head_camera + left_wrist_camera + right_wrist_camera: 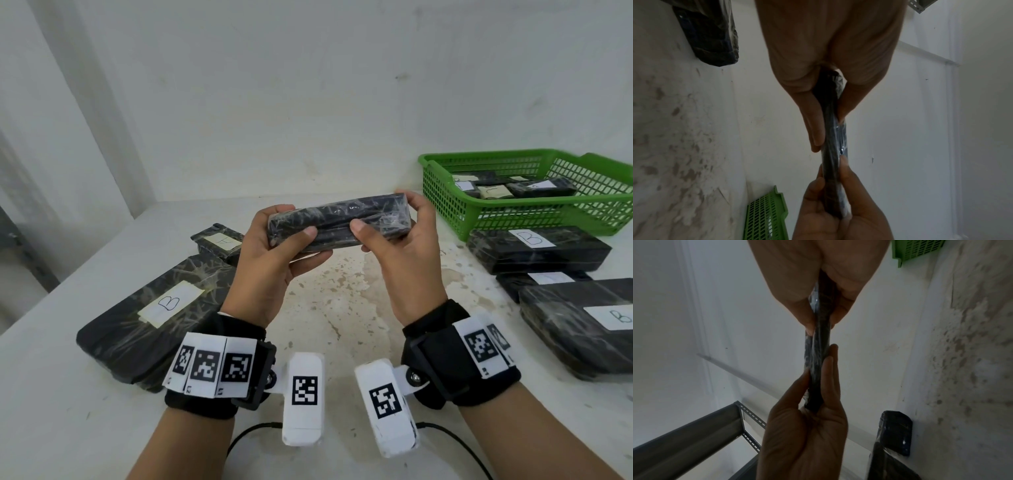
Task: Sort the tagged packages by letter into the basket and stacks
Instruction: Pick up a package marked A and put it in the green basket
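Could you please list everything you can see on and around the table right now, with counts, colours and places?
held package: one, black, no tag showing, lifted over the table's middle
B packages at left: one, black, white tag
A package: one, black, behind it
B packages at right: at least three, black
basket: one, green, far right, several tagged packages inside
table: white, stained
metal shelf: grey, at left
hands: left hand, right hand, both gripping the held package

A plain white wall (308,85) rises behind a white work surface (342,291) mottled with brownish worn patches, while a grey metal shelf frame (694,434) with perforated uprights stands off to the left.
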A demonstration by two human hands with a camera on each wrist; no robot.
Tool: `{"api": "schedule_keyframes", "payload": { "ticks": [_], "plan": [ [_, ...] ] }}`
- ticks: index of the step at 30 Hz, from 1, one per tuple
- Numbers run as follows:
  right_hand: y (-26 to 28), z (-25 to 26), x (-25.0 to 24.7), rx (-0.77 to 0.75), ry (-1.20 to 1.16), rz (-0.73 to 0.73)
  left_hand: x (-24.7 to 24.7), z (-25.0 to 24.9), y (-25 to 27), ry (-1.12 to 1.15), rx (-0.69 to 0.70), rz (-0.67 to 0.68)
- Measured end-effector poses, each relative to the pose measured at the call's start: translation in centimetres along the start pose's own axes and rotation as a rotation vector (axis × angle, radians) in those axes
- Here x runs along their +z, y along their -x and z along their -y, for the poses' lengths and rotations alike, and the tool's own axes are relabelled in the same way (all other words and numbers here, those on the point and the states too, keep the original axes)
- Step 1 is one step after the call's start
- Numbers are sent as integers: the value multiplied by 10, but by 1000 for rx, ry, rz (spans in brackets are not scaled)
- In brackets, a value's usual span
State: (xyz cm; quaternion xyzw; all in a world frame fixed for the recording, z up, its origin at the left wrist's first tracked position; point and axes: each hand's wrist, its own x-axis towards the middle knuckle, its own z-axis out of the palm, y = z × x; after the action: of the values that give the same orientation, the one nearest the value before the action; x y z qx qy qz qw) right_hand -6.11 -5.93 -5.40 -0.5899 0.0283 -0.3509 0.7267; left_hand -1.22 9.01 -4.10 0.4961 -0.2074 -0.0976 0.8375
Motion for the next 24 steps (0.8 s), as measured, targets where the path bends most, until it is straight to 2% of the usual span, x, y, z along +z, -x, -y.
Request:
{"api": "schedule_keyframes", "payload": {
  "ticks": [5,10,18,24],
  "plan": [
    [4,0,3,43,28,37,-3,1,-3,-42,15,-54],
    [1,0,-1,-6,78,-10,-1,3,0,-25,-12,13],
    [3,2,1,-27,79,3,-2,3,-2,-39,-1,-11],
    [-4,1,-5,-19,121,-14,-3,3,-3,32,-17,70]
  ]
}}
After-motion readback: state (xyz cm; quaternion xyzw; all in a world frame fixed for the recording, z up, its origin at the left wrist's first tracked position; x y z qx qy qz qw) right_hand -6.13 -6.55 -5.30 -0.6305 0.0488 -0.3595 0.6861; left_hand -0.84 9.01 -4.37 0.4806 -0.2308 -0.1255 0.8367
